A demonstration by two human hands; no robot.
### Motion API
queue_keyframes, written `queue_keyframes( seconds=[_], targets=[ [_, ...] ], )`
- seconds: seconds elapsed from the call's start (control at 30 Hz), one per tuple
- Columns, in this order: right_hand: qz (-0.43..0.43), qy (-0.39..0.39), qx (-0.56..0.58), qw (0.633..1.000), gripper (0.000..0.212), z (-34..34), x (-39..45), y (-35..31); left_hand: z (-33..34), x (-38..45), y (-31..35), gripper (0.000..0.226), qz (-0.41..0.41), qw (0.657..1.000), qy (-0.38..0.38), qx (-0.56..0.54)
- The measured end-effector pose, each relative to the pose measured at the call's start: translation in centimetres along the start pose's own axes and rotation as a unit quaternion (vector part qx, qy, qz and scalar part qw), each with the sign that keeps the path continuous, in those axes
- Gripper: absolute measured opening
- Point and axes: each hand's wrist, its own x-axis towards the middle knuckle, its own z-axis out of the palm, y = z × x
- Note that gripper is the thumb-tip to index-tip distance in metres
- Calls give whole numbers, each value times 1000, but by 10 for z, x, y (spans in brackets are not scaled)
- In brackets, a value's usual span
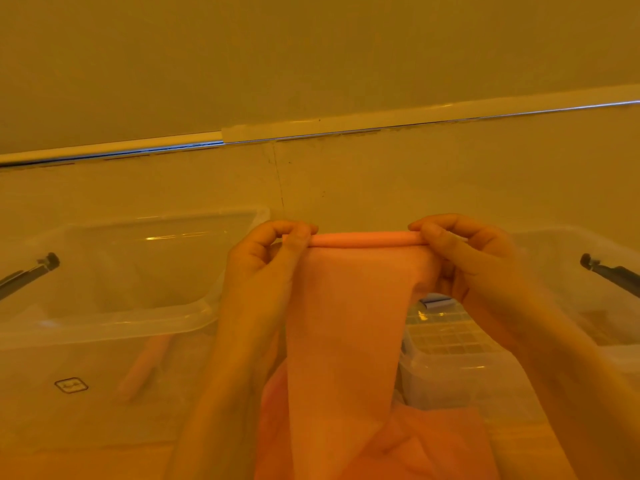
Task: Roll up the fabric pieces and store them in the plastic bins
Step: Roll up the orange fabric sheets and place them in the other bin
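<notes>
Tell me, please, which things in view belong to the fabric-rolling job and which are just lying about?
Part of the job:
- pink fabric strip, pinched at its rolled top edge by left hand and right hand
- left clear bin, with a rolled pink piece inside
- right clear bin
- loose pink fabric heap

Just lying about:
- wall trim strip
- two dark rods at the frame edges

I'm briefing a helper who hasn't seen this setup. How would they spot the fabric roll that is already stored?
Start at the big clear plastic bin on the left. Look through its near wall, low down: the stored roll is a slim pink tube lying at a slant inside. Unlike the pink fabric strip pinched by both hands in the middle, nobody is holding it.
</notes>
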Motion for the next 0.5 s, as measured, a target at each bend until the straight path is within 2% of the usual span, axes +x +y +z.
queue_keyframes(
  seconds=[0.17, 0.3, 0.5],
  targets=[
    [13, 12, -20, 1000, 32, -4, 3, 2, 1, 0, -3, 11, 10, 1000, -17, 11],
    [28, -8, -12, 1000, 29, -8, 3, -1, 1, 0, -6, 8, 18, 999, -19, 22],
    [40, -27, -5, 999, 33, -10, 3, -1, 3, 2, -7, 13, -27, 999, -33, -32]
  ],
)
